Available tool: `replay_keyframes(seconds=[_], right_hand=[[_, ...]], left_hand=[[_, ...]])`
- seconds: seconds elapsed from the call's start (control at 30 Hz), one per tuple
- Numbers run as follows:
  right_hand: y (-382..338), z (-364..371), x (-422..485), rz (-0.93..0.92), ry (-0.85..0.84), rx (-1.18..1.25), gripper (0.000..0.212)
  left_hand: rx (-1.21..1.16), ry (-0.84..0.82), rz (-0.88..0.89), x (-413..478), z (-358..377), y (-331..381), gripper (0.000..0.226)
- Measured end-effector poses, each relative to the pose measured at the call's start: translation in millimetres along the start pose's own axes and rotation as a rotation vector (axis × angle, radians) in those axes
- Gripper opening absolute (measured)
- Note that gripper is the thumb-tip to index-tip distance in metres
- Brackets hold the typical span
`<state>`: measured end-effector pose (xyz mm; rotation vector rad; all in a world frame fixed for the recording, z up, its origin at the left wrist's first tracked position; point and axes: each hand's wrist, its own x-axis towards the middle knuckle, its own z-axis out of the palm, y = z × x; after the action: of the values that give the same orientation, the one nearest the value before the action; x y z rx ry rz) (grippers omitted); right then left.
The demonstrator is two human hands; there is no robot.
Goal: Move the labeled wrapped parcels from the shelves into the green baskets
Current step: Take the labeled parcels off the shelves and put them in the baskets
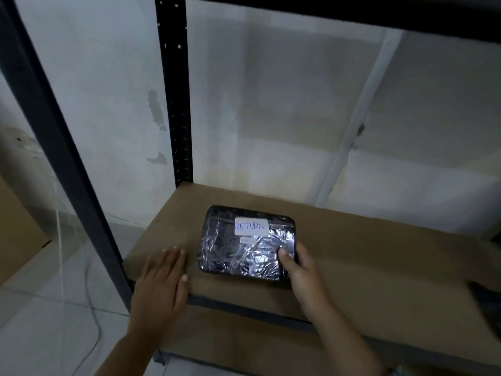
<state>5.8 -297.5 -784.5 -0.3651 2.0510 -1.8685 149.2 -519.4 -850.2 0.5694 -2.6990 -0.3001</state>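
Observation:
A flat black parcel [244, 244] wrapped in shiny plastic lies on the brown shelf board [366, 256]. A white label reading "RETURN" [250, 226] is stuck on its top. My right hand [301, 270] grips the parcel's near right corner, thumb on top. My left hand [162, 278] rests flat on the board just left of the parcel, fingers spread, apart from it and holding nothing. No green basket is in view.
Black metal uprights [176, 90] frame the shelf at the left, with a dark upper shelf edge [352, 12] overhead. A lower brown shelf [244, 346] lies below. A cardboard box [19, 229] and a thin cable [92, 308] are on the tiled floor at left.

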Motion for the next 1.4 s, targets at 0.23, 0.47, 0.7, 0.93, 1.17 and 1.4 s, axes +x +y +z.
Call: replay_keyframes(seconds=[0.23, 0.47, 0.7, 0.93, 1.17, 1.4], right_hand=[[-70, -21, -45, 0.161, 0.076, 0.044, 0.035], [-144, -80, -127, 0.334, 0.151, 0.124, 0.039], [-196, -162, -205, 0.382, 0.401, 0.19, 0.039], [-207, -274, -271, 0.344, 0.522, 0.279, 0.039], [-208, -427, -345, 0.277, 0.604, 0.272, 0.033], [-209, -571, -411, 0.279, 0.708, 0.25, 0.039]], left_hand=[[0.017, -0.223, -0.007, -4, -69, 31, 0.061], [-0.075, -0.264, 0.083, -11, -172, 103, 0.063], [-0.15, -0.341, 0.24, -27, -236, 196, 0.063], [-0.144, -0.386, 0.395, -45, -257, 325, 0.051], [-0.219, -0.455, 0.51, -90, -227, 488, 0.053], [-0.356, -0.415, 0.568, -130, -201, 661, 0.064]])
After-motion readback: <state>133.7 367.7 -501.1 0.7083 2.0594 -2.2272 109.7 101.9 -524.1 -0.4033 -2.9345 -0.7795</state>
